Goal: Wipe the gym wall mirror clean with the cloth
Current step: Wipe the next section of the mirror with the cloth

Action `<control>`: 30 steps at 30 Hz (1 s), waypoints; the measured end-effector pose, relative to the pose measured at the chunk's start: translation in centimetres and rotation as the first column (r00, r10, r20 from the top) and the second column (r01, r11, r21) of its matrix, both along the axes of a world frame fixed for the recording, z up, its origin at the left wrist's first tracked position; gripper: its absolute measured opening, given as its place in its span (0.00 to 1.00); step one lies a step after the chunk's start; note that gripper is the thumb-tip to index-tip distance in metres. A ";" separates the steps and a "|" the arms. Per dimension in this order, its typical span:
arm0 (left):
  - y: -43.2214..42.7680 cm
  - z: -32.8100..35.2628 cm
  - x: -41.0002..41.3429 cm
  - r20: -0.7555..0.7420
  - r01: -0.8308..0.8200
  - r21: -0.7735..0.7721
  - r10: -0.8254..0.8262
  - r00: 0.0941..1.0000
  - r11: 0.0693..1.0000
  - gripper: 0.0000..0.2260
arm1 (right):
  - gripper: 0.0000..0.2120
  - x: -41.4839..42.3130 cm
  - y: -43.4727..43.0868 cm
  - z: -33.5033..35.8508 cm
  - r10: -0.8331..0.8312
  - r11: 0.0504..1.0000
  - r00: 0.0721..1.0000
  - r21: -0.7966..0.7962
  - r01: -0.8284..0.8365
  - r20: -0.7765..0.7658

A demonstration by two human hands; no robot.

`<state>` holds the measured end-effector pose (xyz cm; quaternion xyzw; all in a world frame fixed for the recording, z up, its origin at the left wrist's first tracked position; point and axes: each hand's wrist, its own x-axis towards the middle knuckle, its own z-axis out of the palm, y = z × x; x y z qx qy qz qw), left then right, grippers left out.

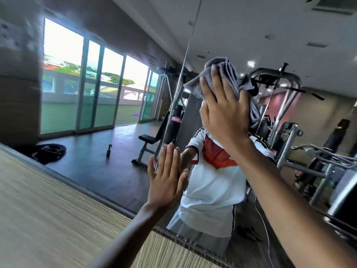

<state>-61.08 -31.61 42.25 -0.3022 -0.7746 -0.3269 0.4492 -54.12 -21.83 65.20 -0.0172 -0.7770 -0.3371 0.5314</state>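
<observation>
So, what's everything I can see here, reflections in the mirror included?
large wall mirror: one, two panels, straight ahead.
folded grey terry cloth: one, grey, pressed on the mirror, upper centre.
wood-grain wall panel: one, tan, below the mirror, lower left.
dark spray bottle: one, dark, reflected, upright, left of centre.
black padded weight bench: one, black, reflected, centre.
grey metal multi-gym machine: one, grey, reflected, right.
glass sliding doors: several panes, green-tinted, reflected, left.
white and red shirt: one, worn in the reflection, centre.
left hand grip: one, flat on the mirror, lower centre.
right hand grip: one, fingers straight, pressing the cloth.
</observation>
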 end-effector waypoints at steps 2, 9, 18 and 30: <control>0.0 0.0 0.0 -0.005 0.001 0.016 -0.001 1.000 1.000 0.28 | 0.26 -0.6 -0.4 -1.1 0.006 0.998 0.999 0.064 -0.009 0.048; 0.1 -0.2 0.0 -0.036 -0.016 0.054 0.018 0.999 0.998 0.27 | 0.25 2.0 3.3 -5.3 0.022 0.890 0.934 0.419 -0.181 0.356; 0.4 -1.6 0.3 -0.003 -0.006 0.089 0.006 1.000 0.996 0.27 | 0.26 -0.2 -0.1 -2.7 -0.013 0.998 1.000 0.063 0.012 0.025; 0.4 -7.9 1.1 0.068 0.000 -0.010 0.001 0.998 1.000 0.29 | 0.25 3.5 5.0 -6.2 0.003 0.936 0.973 0.341 -0.083 0.230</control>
